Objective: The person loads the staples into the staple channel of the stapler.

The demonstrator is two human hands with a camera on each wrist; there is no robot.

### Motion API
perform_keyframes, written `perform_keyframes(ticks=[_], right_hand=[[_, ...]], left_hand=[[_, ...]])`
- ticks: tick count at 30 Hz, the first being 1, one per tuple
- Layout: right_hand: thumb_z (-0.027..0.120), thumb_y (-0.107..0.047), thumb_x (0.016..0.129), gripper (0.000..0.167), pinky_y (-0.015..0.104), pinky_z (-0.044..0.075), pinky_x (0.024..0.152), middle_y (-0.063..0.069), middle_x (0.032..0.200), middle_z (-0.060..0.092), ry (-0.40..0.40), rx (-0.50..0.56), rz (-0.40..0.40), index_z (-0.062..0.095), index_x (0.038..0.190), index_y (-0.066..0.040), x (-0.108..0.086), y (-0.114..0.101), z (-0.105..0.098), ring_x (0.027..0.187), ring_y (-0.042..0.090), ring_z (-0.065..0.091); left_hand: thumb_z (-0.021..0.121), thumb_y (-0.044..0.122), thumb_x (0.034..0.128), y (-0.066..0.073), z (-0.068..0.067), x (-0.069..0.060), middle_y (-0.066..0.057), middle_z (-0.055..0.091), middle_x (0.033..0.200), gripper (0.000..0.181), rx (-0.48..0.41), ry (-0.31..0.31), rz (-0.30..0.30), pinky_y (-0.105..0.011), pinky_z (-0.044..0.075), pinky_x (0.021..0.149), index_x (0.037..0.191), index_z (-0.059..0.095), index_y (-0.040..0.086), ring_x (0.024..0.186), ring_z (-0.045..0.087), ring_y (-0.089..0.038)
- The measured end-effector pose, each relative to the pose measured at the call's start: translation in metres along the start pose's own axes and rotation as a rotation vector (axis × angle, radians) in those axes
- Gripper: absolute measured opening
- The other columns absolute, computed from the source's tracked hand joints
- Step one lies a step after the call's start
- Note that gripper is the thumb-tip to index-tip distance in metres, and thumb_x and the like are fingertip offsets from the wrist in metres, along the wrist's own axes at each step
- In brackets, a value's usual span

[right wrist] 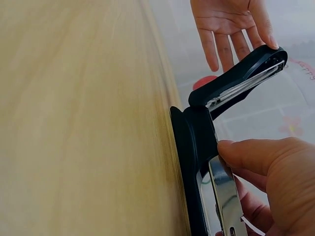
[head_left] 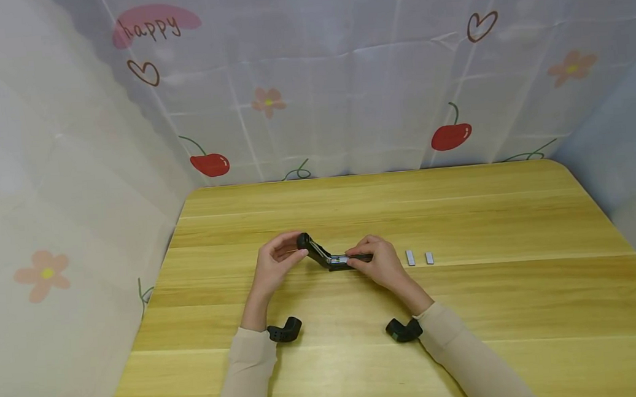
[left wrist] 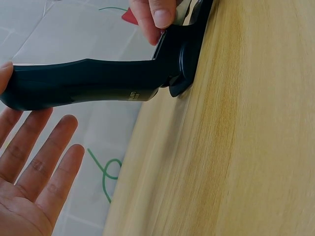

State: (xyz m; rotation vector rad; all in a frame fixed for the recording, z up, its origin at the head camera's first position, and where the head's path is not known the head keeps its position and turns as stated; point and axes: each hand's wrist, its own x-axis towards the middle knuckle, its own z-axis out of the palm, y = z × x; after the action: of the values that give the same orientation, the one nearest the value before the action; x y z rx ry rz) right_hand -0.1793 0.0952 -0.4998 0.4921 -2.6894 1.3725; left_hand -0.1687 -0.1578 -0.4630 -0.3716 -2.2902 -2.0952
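A black stapler [head_left: 317, 255] lies on the wooden table with its top arm [left wrist: 88, 83] swung up from the base, its long metal magazine [right wrist: 227, 196] exposed. My left hand [head_left: 273, 266] holds the raised end of that arm between thumb and fingertips; the other fingers [left wrist: 47, 169] spread out beneath it. With thumb and fingers on either side, my right hand [head_left: 380, 262] grips the stapler at the magazine near the hinge. A pale strip shows in the magazine by those fingertips; whether they pinch it is hidden.
Right of my right hand, two small grey strips, a longer one [head_left: 410, 257] and a shorter one [head_left: 429, 258], lie on the table [head_left: 525, 307]. Black wrist devices [head_left: 285, 330] sit at both cuffs. A printed curtain [head_left: 343, 86] hangs behind the table.
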Motion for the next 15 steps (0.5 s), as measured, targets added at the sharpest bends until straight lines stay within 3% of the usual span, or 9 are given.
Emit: perform_keyframes(ticks=[15], right_hand=[[0.080, -0.016, 0.082, 0.023, 0.043, 0.055, 0.079, 0.006, 0.098, 0.068, 0.055, -0.001, -0.011, 0.077, 0.103, -0.008, -0.0052, -0.0035, -0.0074, 0.092, 0.026, 0.063]], left_hand=[[0.071, 0.004, 0.0875, -0.0014, -0.0002, 0.0005, -0.026, 0.064, 0.117, 0.038, 0.008, -0.002, 0.002, -0.023, 0.054, 0.088, 0.124, 0.062, -0.002, 0.098, 0.064, -0.009]])
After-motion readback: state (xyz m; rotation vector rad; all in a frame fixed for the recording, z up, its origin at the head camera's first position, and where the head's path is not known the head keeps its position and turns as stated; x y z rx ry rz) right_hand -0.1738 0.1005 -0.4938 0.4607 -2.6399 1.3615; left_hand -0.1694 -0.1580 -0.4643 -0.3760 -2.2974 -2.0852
